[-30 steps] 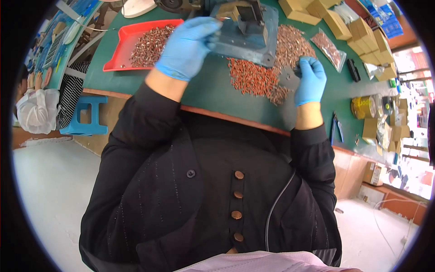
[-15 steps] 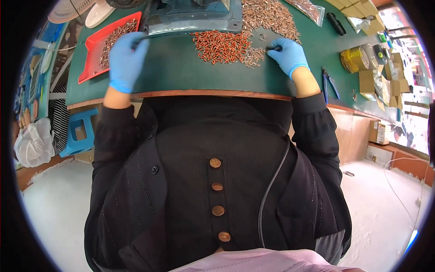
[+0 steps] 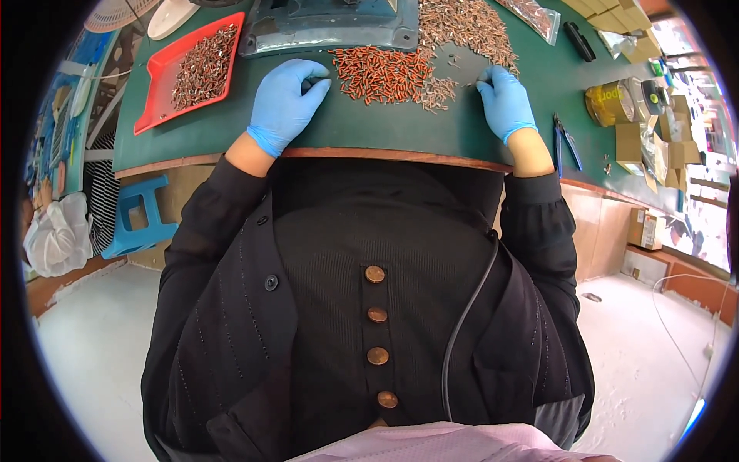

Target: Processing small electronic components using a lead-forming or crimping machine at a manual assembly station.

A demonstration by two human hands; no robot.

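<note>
Left hand (image 3: 283, 104) fingers curled; right hand (image 3: 504, 100) flat (both beside orange connectors (image 3: 385, 73)).

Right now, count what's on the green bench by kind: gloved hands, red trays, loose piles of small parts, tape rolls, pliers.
Gloved hands: 2, left hand and right hand
Red tray: 1
Piles of parts: 2, orange pile and silvery pile
Yellow tape roll: 1
Pliers: 1
Total: 7
</note>
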